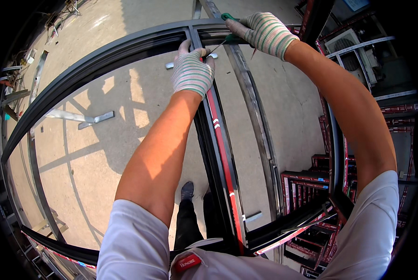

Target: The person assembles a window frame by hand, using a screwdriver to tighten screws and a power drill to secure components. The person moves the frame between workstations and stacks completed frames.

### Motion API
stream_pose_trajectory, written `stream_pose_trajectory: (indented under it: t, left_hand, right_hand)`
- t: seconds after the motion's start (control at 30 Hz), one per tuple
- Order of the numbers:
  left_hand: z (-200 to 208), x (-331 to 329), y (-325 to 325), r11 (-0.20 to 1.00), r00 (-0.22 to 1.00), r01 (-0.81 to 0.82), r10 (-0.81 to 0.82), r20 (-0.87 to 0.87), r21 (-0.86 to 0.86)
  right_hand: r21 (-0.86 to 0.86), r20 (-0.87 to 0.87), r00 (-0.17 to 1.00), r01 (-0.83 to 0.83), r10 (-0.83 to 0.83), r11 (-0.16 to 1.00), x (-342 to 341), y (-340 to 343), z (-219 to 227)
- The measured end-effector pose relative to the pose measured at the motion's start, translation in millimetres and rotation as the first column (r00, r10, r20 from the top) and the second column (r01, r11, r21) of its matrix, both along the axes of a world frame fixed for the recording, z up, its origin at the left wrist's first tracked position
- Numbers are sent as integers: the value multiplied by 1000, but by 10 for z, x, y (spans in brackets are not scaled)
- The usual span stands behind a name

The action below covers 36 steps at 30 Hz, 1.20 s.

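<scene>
Before me is a large dark window frame (101, 43) with a middle bar (222, 154) that carries red film. My left hand (192, 70), in a striped knit glove, grips this bar near its far end, with thumb and fingers on either side. To the right, my gloved right hand (267, 35) is closed around a green-handled tool (226, 17) that looks like a screwdriver. Its thin shaft slants down toward the bar beside my left thumb. Most of the handle is hidden in the glove, and I cannot make out what the tip touches.
A long grey metal bar (253, 100) runs under the frame, right of the middle bar. Red-filmed frame pieces (307, 177) are stacked at the right, below an air-conditioner unit (346, 44). A metal support (97, 118) stands on the concrete floor at left. My shoe (187, 190) shows through the frame.
</scene>
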<state>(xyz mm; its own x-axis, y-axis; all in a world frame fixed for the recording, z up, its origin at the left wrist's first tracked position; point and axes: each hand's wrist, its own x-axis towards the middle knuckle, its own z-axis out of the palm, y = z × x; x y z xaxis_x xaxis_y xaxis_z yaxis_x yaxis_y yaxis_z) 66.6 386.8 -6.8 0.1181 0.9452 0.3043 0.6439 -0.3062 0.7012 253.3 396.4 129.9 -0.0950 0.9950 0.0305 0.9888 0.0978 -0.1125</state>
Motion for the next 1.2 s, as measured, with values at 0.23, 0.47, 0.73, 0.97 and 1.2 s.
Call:
stream_pose_trajectory:
  t: [0.23, 0.47, 0.73, 0.97, 1.2]
  left_hand:
    - [-82, -10, 51, 999, 999, 14, -16, 39, 30]
    - [-31, 28, 24, 1000, 998, 7, -7, 59, 6]
    - [-56, -14, 21, 1000, 999, -18, 19, 45, -6]
    - [-65, -74, 28, 1000, 997, -6, 7, 73, -11]
    - [-13, -2, -11, 999, 996, 16, -12, 93, -46]
  right_hand:
    - [55, -238, 965, -102, 112, 993, 112, 60, -184]
    - [68, -378, 922, -57, 79, 996, 198, 37, -221]
    - [48, -183, 974, -124, 131, 991, -1, -20, -65]
    - [100, -31, 977, -206, 210, 973, -161, -27, -35]
    - [-5, -266, 949, 174, -169, 985, 27, 138, -169]
